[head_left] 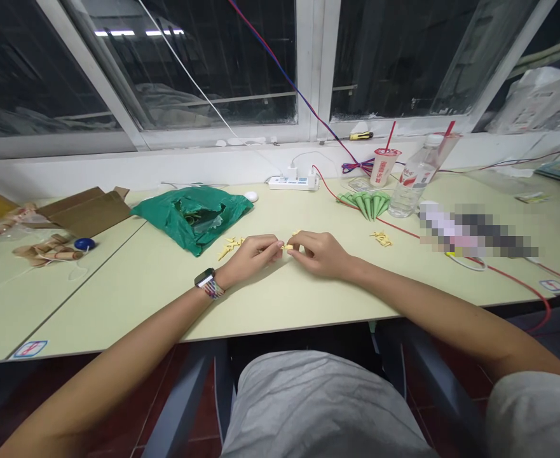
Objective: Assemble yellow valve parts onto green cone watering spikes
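Left hand (251, 257) and right hand (320, 253) meeting above the pale laminate table (131, 299), fingertips of both pinching a small yellow folded-paper piece (288, 247) between them, wrists low for steadiness in such fine work. Loose yellow paper pieces (229, 247) just beyond the left hand, a second yellow cluster (381, 238) beyond the right, both within easy reach; green paper cones (363, 205) farther back, near a power strip (293, 183).

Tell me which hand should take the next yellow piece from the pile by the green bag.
Left, probably: the left hand lies beside the pile; the right hand is farther off. Both pinch a piece.
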Available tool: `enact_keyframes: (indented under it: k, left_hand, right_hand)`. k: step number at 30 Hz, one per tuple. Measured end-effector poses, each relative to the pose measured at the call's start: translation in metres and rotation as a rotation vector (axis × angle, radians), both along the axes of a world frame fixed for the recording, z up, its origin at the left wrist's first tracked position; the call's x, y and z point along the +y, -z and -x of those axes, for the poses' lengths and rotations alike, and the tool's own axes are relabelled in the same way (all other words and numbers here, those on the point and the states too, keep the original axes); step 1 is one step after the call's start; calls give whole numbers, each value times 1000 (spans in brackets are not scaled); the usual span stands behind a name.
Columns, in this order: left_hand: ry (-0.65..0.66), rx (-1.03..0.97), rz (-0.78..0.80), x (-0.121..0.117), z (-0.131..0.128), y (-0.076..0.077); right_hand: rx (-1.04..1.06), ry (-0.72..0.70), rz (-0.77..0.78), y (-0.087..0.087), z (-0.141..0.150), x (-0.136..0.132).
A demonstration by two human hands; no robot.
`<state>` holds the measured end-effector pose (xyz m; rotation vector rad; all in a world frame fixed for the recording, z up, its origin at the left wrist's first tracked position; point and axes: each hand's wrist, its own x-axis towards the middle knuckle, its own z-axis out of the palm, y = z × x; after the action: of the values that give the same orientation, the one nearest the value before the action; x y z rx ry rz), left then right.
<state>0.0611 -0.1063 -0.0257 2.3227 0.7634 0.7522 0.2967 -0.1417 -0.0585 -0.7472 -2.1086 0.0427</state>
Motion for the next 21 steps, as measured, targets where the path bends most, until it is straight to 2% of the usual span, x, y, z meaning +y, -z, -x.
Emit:
enact_keyframes:
  k: [8, 21]
  left_hand:
    - [42, -84, 135, -1, 0, 3]
    - [-29, -14, 31, 5, 5, 1]
  right_hand:
    - [-10, 10, 1, 2, -1, 1]
    - [-57, 40, -26, -2, 0, -2]
